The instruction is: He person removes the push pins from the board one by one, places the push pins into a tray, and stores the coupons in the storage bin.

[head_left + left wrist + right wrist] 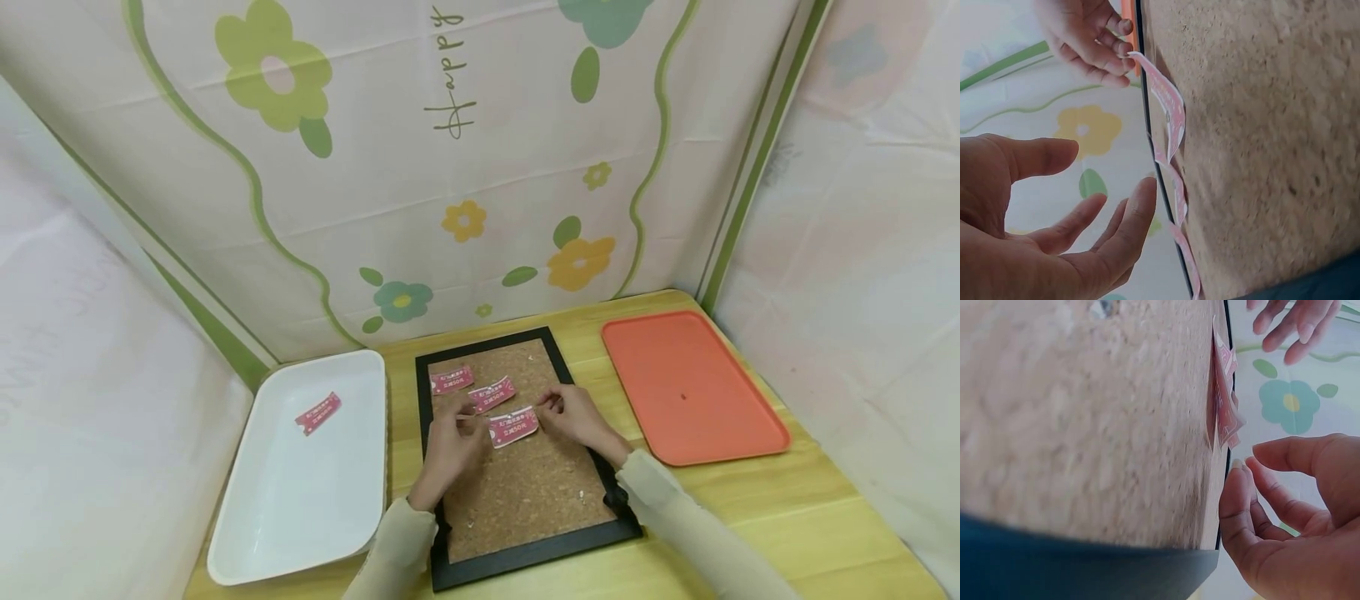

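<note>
Three pink paper coupons with white print lie in a staggered row on a black-framed cork board [525,500]. The far coupon [453,380] is at the upper left, and the middle coupon [492,395] sits between it and the near coupon [513,427]. My left hand [453,446] is at the near coupon's left end, its thumb and fingers apart with nothing between them. At the other end is my right hand [576,417], its loosely bent fingers [1238,506] just off the paper. In the left wrist view, the near coupon [1172,112] bows up from the cork.
A white tray [247,533] with one pink coupon [318,413] in it stands left of the board. To the right lies an orange-red tray [690,392]. Small shiny bits [581,496] dot the cork. A flowered cloth [375,208] hangs behind the wooden table [832,517].
</note>
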Demonstrator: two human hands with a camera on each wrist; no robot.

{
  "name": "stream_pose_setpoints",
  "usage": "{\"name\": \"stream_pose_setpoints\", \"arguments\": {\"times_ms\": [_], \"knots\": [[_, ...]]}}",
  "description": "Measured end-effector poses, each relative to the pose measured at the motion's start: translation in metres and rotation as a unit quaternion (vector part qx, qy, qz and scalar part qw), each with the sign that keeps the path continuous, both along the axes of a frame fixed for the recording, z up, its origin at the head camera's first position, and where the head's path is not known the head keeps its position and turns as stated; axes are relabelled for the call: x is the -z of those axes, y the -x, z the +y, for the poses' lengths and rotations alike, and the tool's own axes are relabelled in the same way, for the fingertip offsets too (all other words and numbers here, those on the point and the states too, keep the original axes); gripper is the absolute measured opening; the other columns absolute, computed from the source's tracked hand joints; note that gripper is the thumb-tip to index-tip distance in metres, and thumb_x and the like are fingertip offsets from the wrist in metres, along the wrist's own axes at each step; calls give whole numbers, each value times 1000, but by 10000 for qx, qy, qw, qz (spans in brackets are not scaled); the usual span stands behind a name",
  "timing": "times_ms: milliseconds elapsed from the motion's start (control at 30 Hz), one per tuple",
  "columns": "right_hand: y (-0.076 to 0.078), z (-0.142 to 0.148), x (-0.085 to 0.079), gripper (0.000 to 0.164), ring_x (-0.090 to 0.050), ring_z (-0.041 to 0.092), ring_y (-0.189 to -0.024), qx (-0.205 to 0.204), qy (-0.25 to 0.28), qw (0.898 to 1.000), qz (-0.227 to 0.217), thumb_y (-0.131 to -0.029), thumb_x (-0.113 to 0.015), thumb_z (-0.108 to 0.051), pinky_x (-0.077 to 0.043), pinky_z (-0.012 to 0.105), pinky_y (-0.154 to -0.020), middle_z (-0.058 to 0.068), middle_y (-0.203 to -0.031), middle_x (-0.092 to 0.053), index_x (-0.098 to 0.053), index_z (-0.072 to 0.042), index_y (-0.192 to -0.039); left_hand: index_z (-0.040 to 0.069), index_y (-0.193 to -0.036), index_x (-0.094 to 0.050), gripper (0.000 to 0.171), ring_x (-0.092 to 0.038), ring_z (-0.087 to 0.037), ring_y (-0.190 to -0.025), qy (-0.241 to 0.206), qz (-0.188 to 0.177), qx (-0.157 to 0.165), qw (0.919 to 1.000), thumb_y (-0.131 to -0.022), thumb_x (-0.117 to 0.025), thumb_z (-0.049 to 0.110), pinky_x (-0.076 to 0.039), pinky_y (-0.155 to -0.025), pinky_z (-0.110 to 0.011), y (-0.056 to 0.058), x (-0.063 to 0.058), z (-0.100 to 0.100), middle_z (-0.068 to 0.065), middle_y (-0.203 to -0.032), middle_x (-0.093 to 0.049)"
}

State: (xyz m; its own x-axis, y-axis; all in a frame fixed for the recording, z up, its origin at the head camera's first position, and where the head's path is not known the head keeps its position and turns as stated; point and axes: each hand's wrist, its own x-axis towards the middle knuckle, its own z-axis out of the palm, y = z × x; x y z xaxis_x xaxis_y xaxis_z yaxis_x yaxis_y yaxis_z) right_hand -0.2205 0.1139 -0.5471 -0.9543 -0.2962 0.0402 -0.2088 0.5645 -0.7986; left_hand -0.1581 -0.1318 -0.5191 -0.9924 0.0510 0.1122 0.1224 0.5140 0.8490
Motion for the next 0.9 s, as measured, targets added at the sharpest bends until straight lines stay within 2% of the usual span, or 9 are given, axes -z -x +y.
{"name": "stream_pose_setpoints", "arguments": {"times_ms": [167,333,467,600,900], "knots": [[3,-5,-1,10,-62,10,-76,-113,29,9999,-28,-95,-69,-6,-50,21,-66,7,-89,-71,-74,-1,-102,-6,-134,-58,42,-70,-42,-113,-91,-261,-22,9996,-96,-71,7,-60,-95,-52,1,8,5,-30,-131,-63],[4,-10,-2,10,-63,10,-78,-102,17,9999,68,-93,-70,-6,-52,20,-69,6,-90,-73,-74,-2,-101,-9,-133,-59,43,-69,-40,-110,-93,-321,24,9994,-96,-72,8,-60,-92,-53,2,13,9,-30,-127,-65],[4,-14,-5,6,-64,10,-78,-96,0,9999,33,-94,-71,-7,-53,21,-68,6,-90,-72,-74,-5,-99,-7,-134,-59,45,-69,-37,-109,27,-513,-72,9987,-96,-72,13,-60,-89,-50,3,14,11,-27,-125,-66],[5,-17,-7,8,-65,12,-79,-150,40,9999,-23,-95,-70,-6,-54,22,-69,7,-91,-73,-74,-3,-100,-6,-136,-58,47,-69,-37,-112,129,-655,-130,9977,-96,-72,15,-60,-91,-50,5,17,13,-25,-126,-66],[9,-23,-7,10,-66,12,-82,-132,118,9998,-113,-94,-68,-3,-55,23,-72,8,-92,-73,-75,-2,-101,-5,-133,-59,46,-69,-36,-113,221,-673,-109,9974,-94,-74,12,-60,-94,-49,6,20,16,-25,-127,-65]]}}
